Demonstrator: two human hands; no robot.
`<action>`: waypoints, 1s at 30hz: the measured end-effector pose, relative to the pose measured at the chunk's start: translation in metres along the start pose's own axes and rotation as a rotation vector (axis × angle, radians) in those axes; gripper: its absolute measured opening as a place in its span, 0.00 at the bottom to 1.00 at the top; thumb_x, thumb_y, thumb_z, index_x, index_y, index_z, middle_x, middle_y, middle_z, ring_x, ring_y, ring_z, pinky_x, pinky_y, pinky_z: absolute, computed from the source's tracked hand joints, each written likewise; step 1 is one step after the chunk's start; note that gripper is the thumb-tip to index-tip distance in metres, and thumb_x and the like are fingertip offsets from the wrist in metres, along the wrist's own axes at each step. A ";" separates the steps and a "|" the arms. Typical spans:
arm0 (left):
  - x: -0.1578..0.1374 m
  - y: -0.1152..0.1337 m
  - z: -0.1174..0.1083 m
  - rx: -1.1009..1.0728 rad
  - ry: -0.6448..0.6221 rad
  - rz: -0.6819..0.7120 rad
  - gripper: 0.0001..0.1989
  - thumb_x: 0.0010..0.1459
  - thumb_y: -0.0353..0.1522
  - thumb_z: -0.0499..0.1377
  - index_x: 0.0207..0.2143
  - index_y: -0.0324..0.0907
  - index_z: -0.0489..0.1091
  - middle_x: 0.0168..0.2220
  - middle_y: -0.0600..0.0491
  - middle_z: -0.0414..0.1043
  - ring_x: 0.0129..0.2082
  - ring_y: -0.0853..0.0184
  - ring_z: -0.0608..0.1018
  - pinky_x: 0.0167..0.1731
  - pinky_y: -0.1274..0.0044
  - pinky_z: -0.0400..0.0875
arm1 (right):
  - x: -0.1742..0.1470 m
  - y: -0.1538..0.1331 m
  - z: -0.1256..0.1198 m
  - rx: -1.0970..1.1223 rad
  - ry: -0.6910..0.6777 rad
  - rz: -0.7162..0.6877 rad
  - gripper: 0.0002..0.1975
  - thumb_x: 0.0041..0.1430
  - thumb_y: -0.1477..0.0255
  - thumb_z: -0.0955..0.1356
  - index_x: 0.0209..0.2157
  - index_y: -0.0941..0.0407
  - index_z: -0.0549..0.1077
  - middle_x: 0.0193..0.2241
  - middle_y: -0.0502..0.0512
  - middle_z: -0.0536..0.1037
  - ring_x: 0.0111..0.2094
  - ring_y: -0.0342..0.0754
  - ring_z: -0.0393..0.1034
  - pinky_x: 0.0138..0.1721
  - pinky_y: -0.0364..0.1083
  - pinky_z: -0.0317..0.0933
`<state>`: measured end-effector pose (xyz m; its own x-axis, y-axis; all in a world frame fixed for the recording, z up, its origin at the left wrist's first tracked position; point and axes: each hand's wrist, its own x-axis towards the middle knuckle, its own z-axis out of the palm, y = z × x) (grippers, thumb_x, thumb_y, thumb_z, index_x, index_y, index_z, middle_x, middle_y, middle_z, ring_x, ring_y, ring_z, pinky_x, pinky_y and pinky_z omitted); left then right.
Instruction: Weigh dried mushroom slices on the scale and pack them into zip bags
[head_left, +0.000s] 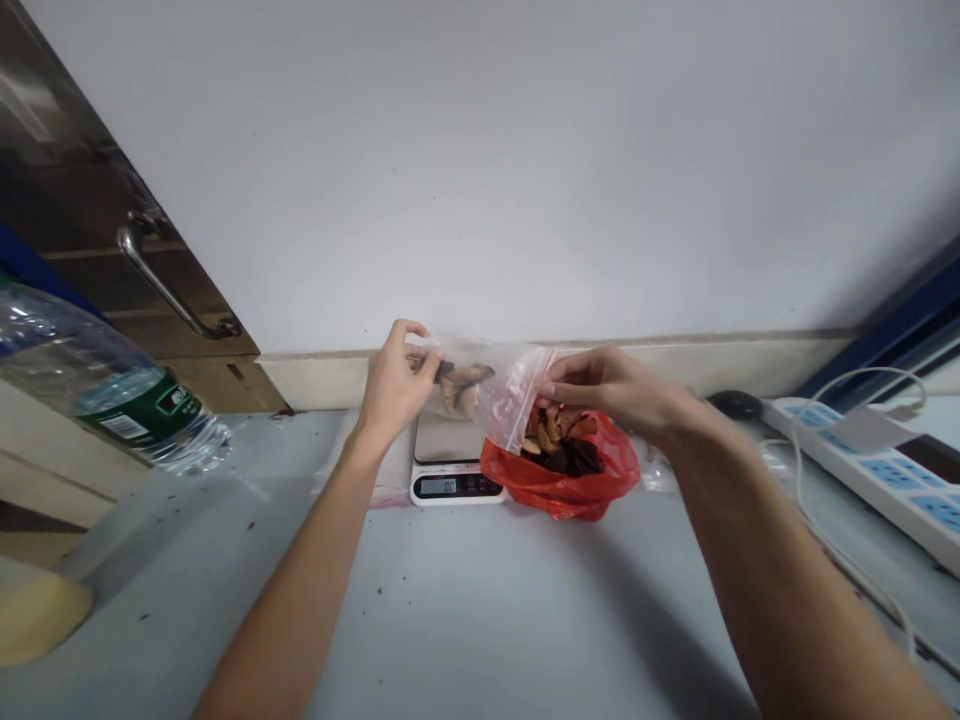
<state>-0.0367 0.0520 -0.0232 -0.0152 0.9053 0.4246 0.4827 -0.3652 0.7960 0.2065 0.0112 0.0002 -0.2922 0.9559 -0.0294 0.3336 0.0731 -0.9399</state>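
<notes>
A clear zip bag (510, 398) with brown dried slices (463, 385) in it hangs tilted between my two hands. My left hand (400, 375) pinches its closed end, and my right hand (600, 385) grips the zip edge at its mouth. Below the bag stands a white digital scale (459, 490) with a metal plate, its display reading 0.0. Right of the scale, under my right hand, an open red plastic bag (592, 490) holds brown and dark dried pieces (559, 445). The zip bag partly covers the scale's plate.
A stack of clear bags (337, 460) lies left of the scale. A large water bottle (112, 380) stands at the left, near a yellowish object (41, 610). On the right are a white power strip (892, 480), a cable (802, 490) and a black object (735, 404). A wall rises behind.
</notes>
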 end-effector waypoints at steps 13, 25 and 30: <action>-0.023 0.029 0.020 0.042 -0.564 0.171 0.12 0.60 0.40 0.62 0.28 0.43 0.70 0.26 0.56 0.72 0.28 0.67 0.75 0.30 0.74 0.72 | 0.007 0.002 0.017 0.114 0.062 0.011 0.08 0.47 0.67 0.73 0.23 0.54 0.73 0.24 0.48 0.75 0.28 0.43 0.73 0.33 0.43 0.69; -0.022 0.030 0.011 -0.151 -0.690 0.118 0.07 0.61 0.34 0.60 0.30 0.41 0.72 0.29 0.54 0.76 0.31 0.68 0.78 0.36 0.75 0.74 | -0.001 -0.006 0.023 0.210 0.022 0.005 0.08 0.43 0.69 0.76 0.24 0.56 0.77 0.25 0.48 0.79 0.30 0.43 0.75 0.37 0.43 0.70; -0.020 0.031 0.010 -0.161 -0.689 0.099 0.07 0.61 0.30 0.57 0.31 0.40 0.74 0.28 0.54 0.76 0.30 0.68 0.78 0.38 0.75 0.74 | 0.000 -0.007 0.027 0.228 0.071 0.010 0.18 0.35 0.68 0.80 0.24 0.55 0.70 0.22 0.49 0.80 0.27 0.44 0.76 0.33 0.43 0.69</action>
<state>-0.0132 0.0246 -0.0115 0.6047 0.7778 0.1714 0.3168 -0.4323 0.8442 0.1802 0.0031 -0.0026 -0.2236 0.9744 -0.0229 0.1228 0.0048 -0.9924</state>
